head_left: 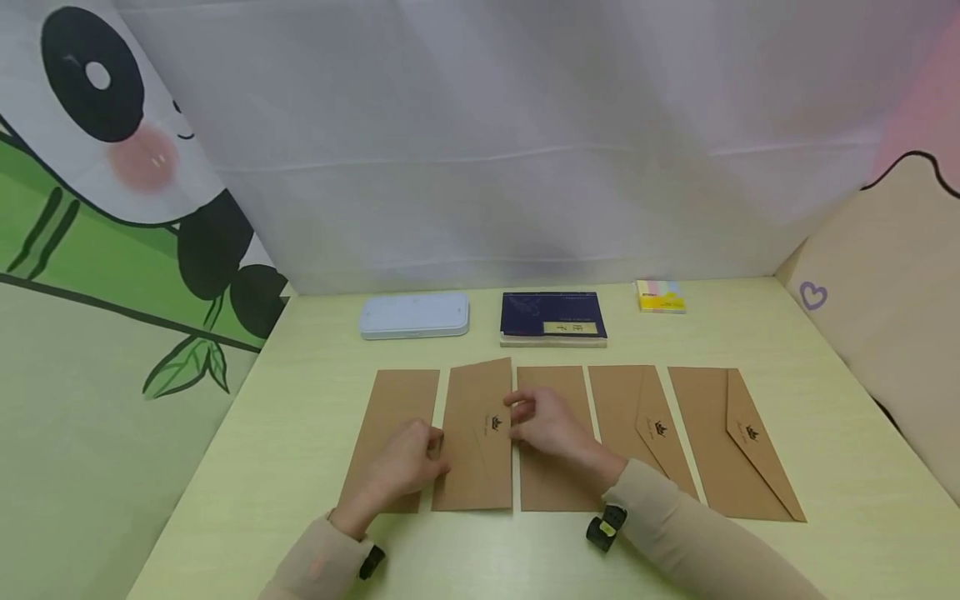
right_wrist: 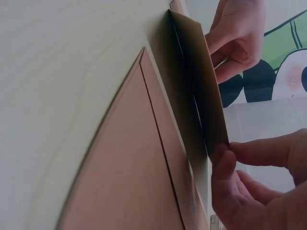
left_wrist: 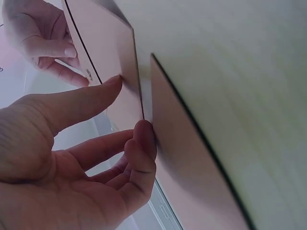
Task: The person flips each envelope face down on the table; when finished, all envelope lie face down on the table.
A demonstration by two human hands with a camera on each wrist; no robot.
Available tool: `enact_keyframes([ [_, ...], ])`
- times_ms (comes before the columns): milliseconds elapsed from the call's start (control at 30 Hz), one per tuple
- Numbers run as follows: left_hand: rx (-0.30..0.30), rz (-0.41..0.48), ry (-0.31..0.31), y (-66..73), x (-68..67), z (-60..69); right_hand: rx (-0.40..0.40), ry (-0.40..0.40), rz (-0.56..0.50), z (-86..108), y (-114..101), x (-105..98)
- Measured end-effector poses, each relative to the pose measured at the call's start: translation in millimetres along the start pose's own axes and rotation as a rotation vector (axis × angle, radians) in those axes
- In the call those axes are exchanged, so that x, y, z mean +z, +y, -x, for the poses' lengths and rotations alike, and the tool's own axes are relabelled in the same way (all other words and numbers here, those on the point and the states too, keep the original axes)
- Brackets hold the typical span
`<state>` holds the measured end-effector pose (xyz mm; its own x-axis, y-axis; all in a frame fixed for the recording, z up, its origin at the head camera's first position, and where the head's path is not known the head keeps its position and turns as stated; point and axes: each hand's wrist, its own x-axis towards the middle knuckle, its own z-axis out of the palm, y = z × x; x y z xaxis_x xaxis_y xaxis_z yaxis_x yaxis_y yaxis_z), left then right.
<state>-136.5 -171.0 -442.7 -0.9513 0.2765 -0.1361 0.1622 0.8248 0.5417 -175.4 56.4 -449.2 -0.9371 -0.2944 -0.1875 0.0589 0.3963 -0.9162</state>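
Several brown paper envelopes lie in a row; the second from the left [head_left: 468,450] has its right side lifted. Its right edge is pinched near the middle by my right hand [head_left: 551,423] [right_wrist: 261,187], thumb and fingertips on either side. At the left edge, my left hand [head_left: 405,460] [left_wrist: 81,163] holds it, thumb on the upper face and fingertips curled at the edge. Black crown prints mark this envelope and the two at the right [head_left: 618,400] [head_left: 701,417]. The middle envelope [head_left: 551,383] lies flat, partly beneath my right hand. The leftmost envelope [head_left: 397,400] is flat too, beside my left hand.
Behind the row on the pale table [head_left: 247,467] are a light blue case [head_left: 414,315], a dark blue book [head_left: 551,310] and a pack of coloured sticky notes [head_left: 660,296]. A white cloth [head_left: 487,167] hangs at the table's back edge.
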Motion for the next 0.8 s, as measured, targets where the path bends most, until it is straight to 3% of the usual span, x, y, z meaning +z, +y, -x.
enact_keyframes([
  [200, 0.047, 0.013, 0.02, -2.3, 0.0, 0.2, 0.006, 0.029, -0.106, -1.9, -3.7, -3.4],
  [367, 0.057, 0.076, 0.018, -2.3, -2.0, -1.0, 0.005, 0.031, -0.134, -1.4, -6.1, -6.5],
  [600, 0.008, 0.167, 0.012, -0.5, -4.7, -4.7, 0.009, 0.019, -0.166, -1.2, -7.9, -9.1],
  [800, -0.025, 0.153, 0.046, 1.0, -3.3, -6.3, 0.006, -0.003, -0.17, -1.9, -7.6, -9.8],
])
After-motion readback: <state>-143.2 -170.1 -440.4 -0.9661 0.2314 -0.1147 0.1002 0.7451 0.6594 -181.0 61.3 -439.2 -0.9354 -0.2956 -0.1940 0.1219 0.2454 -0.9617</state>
